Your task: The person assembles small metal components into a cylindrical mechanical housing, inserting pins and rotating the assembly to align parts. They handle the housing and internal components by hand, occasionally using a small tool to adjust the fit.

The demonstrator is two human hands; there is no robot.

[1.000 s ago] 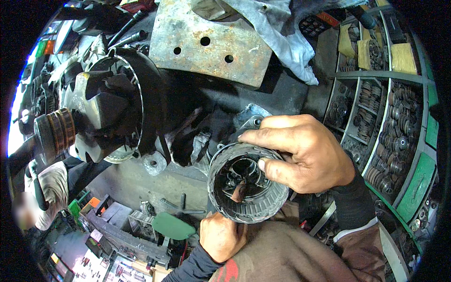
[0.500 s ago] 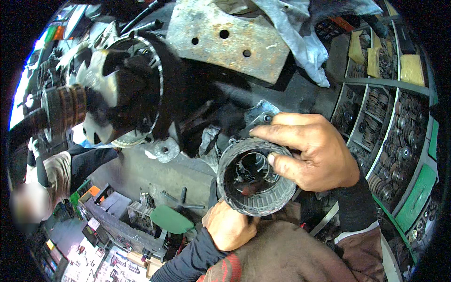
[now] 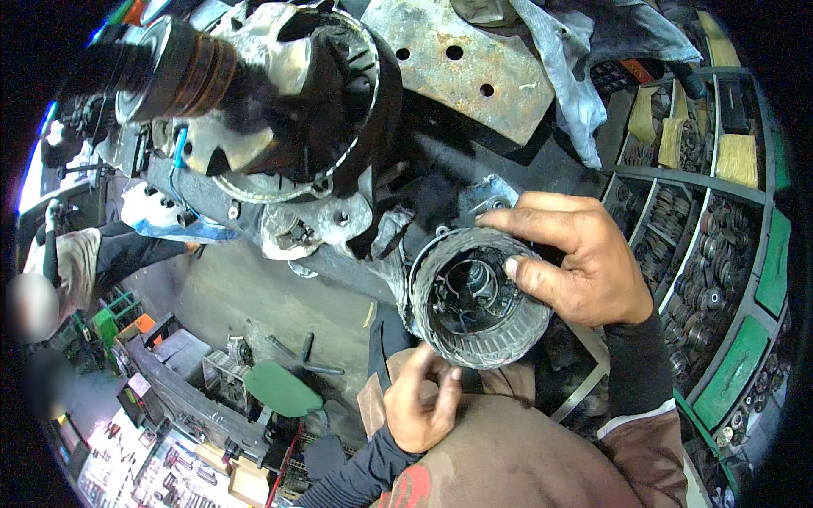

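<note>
A dark, greasy metal drum with a ridged inner wall is tilted up in front of me, with a round hub and ring deep inside it. My right hand grips the drum's right rim, thumb over the inner edge and fingers stretched along the far side. Just below the drum's near-left edge is my left hand, thumb and forefinger apart, holding nothing that I can see. Its fingertips come close to the rim; whether they touch it I cannot tell.
A large round housing with a shaft stands at the upper left. Beyond the drum lie a rusty plate with holes and a grey-blue rag. Shelves of metal discs line the right. A green-seated stool and a person are at left.
My left hand has come away from under the drum and its fingers have spread. The right hand keeps its grip. The view has shifted, moving the housing up and rightward.
</note>
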